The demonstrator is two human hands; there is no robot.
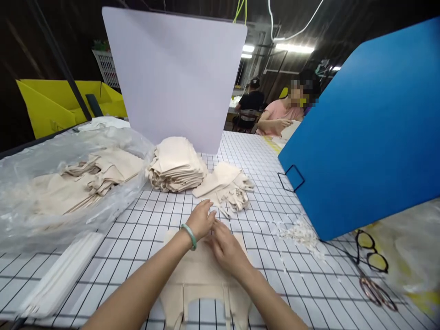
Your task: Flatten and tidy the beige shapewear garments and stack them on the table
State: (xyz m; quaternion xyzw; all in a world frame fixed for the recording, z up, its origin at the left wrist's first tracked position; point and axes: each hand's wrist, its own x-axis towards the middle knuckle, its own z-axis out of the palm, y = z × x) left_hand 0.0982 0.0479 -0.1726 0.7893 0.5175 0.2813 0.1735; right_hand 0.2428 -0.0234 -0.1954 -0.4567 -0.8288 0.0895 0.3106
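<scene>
A cream cloth garment piece (195,270) with a cut-out at its near edge lies flat before me on the table. My left hand (200,221), with a pale green bangle at the wrist, is over its far end, fingers bent and close together. My right hand (227,248) rests against the cloth, its fingers curled in and its fingertips meeting those of my left hand. Both hands look closed in a pinch; whatever is between the fingers is hidden. Just beyond them lies a loose heap of similar cloth pieces (223,181).
A neat stack of cream cloth (177,160) stands behind. Clear plastic with more pieces (103,172) lies left, near white strips (63,275). To the right are white scraps (302,233), glasses (373,252), scissors (376,291) and a blue panel (371,133). A person (280,114) sits beyond.
</scene>
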